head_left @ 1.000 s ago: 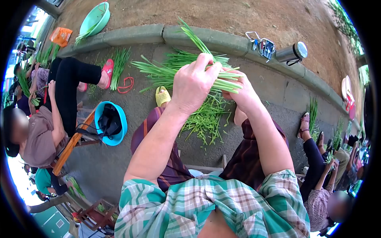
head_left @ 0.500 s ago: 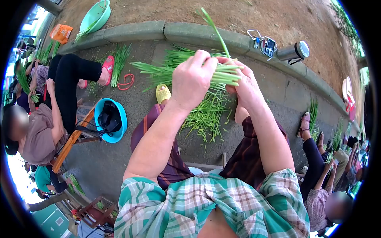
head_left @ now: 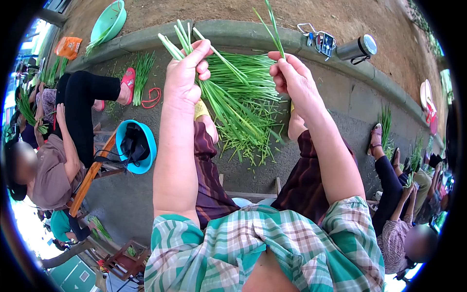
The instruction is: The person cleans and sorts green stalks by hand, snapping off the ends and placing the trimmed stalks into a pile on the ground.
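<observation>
My left hand [head_left: 184,80] is closed round a bunch of long green stalks [head_left: 221,102], which look like garlic chives. Their pale, thick ends poke up above the fist and the green leaves hang down to the right. In my right hand [head_left: 296,80], thumb and fingers pinch a few thin green blades [head_left: 276,34] that point upward. The hands are apart. Beneath them on the ground lies a pile of long green stalks [head_left: 243,73], with short cut pieces [head_left: 250,146] scattered nearer my feet.
A blue basin [head_left: 150,163] with a black bag stands left, beside a wooden bench [head_left: 90,182] and a seated person. A stone kerb [head_left: 233,36] crosses ahead, bearing a metal flask [head_left: 352,48] and a small device [head_left: 325,44]. More seated people are at right.
My hands, close together before, have moved apart. The left went left and now has the bunch with its pale ends up; the right keeps only a few blades.
</observation>
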